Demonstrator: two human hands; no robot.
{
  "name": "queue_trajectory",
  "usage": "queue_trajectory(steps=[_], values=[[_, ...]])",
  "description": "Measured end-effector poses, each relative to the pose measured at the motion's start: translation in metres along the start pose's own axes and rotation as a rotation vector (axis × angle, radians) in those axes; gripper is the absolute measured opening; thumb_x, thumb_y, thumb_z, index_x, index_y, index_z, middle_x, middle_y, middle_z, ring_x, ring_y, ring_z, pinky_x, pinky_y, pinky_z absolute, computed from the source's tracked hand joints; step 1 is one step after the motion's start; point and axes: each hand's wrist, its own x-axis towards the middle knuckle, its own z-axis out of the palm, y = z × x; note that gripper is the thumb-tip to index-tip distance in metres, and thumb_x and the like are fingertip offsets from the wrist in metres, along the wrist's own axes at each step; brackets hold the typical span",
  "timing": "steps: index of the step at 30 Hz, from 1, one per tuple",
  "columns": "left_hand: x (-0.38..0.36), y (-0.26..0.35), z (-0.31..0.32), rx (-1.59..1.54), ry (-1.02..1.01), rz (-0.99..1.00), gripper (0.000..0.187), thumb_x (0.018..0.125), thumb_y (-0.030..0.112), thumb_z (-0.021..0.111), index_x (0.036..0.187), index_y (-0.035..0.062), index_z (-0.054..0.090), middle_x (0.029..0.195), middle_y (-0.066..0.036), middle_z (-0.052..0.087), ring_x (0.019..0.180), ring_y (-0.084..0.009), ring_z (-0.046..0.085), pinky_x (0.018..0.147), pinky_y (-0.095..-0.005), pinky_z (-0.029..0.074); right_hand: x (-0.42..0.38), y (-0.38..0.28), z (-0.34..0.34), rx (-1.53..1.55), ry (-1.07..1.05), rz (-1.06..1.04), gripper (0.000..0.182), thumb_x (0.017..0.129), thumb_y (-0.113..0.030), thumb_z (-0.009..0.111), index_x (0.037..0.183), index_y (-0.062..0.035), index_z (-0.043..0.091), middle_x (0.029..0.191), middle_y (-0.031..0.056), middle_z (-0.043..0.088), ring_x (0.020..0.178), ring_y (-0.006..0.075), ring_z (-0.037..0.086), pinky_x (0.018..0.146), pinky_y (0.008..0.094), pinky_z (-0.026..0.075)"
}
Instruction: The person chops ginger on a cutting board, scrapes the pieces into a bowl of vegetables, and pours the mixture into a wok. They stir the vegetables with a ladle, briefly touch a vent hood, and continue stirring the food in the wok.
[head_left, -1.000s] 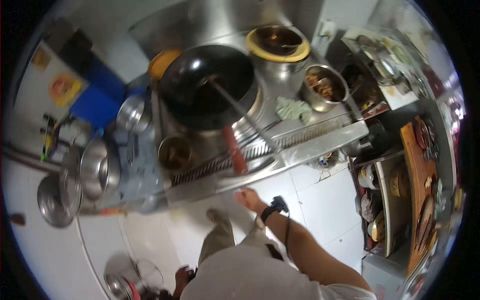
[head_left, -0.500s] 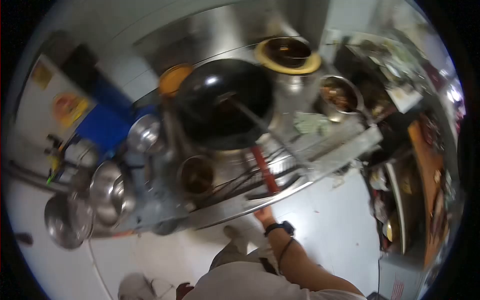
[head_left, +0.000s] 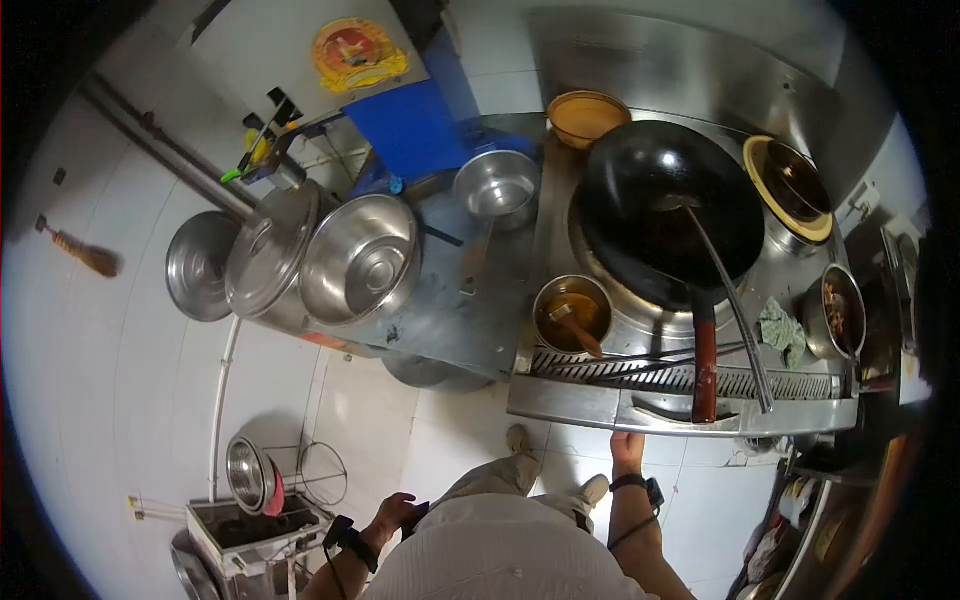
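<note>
My right hand (head_left: 627, 449) is at the stove's front edge (head_left: 660, 425), its fingertips hidden beneath the rim. Above it, a black wok (head_left: 672, 200) with a red handle (head_left: 705, 360) rests on the burner, and a long metal ladle (head_left: 730, 290) lies in it. Low on the left, my left hand (head_left: 398, 512) is near my waist beside a small dark object (head_left: 418, 518); its grip on that object is unclear. A pot of brown liquid with a brush (head_left: 572, 318) stands left of the wok handle.
Left of the stove, a counter (head_left: 440, 320) holds steel bowls (head_left: 362, 262) and a lidded pot (head_left: 272, 255). A green cloth (head_left: 780, 330) and a pot of food (head_left: 833, 315) are at the stove's right. A rack with strainers (head_left: 250, 478) stands lower left.
The view has swung left, so the stove appears farther right and the left counter shows more fully. My left hand has come further into view.
</note>
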Motion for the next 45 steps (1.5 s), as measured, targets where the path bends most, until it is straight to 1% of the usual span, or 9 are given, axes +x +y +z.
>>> queue_trajectory(steps=[2,3,5,13,15,23,35,37,45], values=[[-0.009,0.002,0.002,-0.752,-0.01,-0.174,0.04,0.072,0.004,0.058,0.108,-0.0081,0.043,0.086,-0.016,0.06,0.077,-0.02,0.059,0.074,-0.0291,0.046,-0.015,-0.001,0.016,0.418,0.023,0.189,0.012,0.081,-0.014,0.046,0.086,-0.0034,0.051,0.076,0.0036,0.054,0.069,0.0144,0.052,0.062,0.0257,0.045],[-0.006,-0.006,0.004,-0.62,-0.016,-0.14,0.04,0.073,0.003,0.057,0.108,-0.0086,0.042,0.085,-0.017,0.06,0.078,-0.0218,0.059,0.074,-0.0313,0.047,-0.019,0.011,0.029,-0.293,-0.088,-0.057,0.009,0.081,-0.011,0.046,0.084,-0.0048,0.051,0.075,0.0039,0.054,0.069,0.015,0.052,0.062,0.0255,0.046],[-0.013,-0.025,0.009,-0.792,-0.053,-0.072,0.041,0.072,0.002,0.056,0.109,-0.0089,0.041,0.082,-0.017,0.06,0.075,-0.0225,0.059,0.072,-0.0312,0.047,-0.03,0.014,0.07,-0.163,0.121,0.418,0.002,0.08,-0.007,0.05,0.081,-0.0085,0.051,0.075,0.0037,0.056,0.068,0.0156,0.054,0.061,0.0247,0.047],[-0.016,-0.038,0.021,-0.882,0.088,-0.37,0.036,0.073,-0.003,0.052,0.107,-0.0086,0.042,0.084,-0.019,0.058,0.074,-0.0224,0.059,0.066,-0.0314,0.048,0.009,0.031,0.074,-0.433,0.261,0.719,0.021,0.081,-0.024,0.05,0.063,-0.0155,0.045,0.049,-0.0016,0.044,0.04,0.0103,0.042,0.034,0.0205,0.034],[-0.027,-0.03,0.02,-0.635,-0.022,-0.086,0.031,0.076,-0.002,0.048,0.107,-0.0082,0.043,0.082,-0.018,0.059,0.073,-0.0222,0.059,0.066,-0.0311,0.049,0.005,0.031,0.071,-0.449,0.292,0.727,0.022,0.082,-0.027,0.049,0.062,-0.0161,0.044,0.048,-0.0019,0.042,0.039,0.0097,0.04,0.034,0.0198,0.031],[-0.006,-0.033,0.028,-0.638,0.063,-0.149,0.032,0.075,0.0,0.051,0.106,-0.0053,0.046,0.079,-0.013,0.059,0.07,-0.0178,0.059,0.063,-0.0269,0.047,-0.026,-0.04,0.077,-0.025,0.086,0.244,0.015,0.079,-0.025,0.046,0.073,-0.0146,0.054,0.063,-0.0031,0.055,0.048,0.0069,0.05,0.037,0.0174,0.04],[-0.009,-0.041,0.032,-0.706,0.06,-0.275,0.028,0.082,0.019,0.045,0.102,0.0006,0.047,0.092,-0.018,0.058,0.079,-0.0261,0.057,0.071,-0.0363,0.046,0.006,-0.026,0.033,0.264,0.141,0.235,0.007,0.081,-0.017,0.052,0.082,-0.0108,0.055,0.072,0.0,0.058,0.058,0.0096,0.055,0.045,0.0196,0.046],[-0.008,-0.033,0.029,-0.64,0.114,-0.235,0.026,0.077,-0.004,0.043,0.103,-0.0043,0.047,0.081,-0.014,0.059,0.069,-0.0194,0.057,0.063,-0.0278,0.047,0.001,-0.027,0.034,0.273,0.065,0.257,0.008,0.081,-0.017,0.051,0.083,-0.0109,0.055,0.072,-0.0002,0.058,0.059,0.0095,0.055,0.046,0.0199,0.047],[-0.008,-0.026,0.028,-0.56,0.069,-0.077,0.03,0.074,-0.003,0.049,0.105,-0.0025,0.048,0.084,-0.012,0.058,0.075,-0.017,0.056,0.065,-0.0269,0.046,0.009,-0.022,0.028,0.278,0.191,0.273,0.008,0.082,-0.017,0.05,0.08,-0.0107,0.055,0.067,-0.0006,0.057,0.056,0.0089,0.054,0.046,0.0195,0.046]])
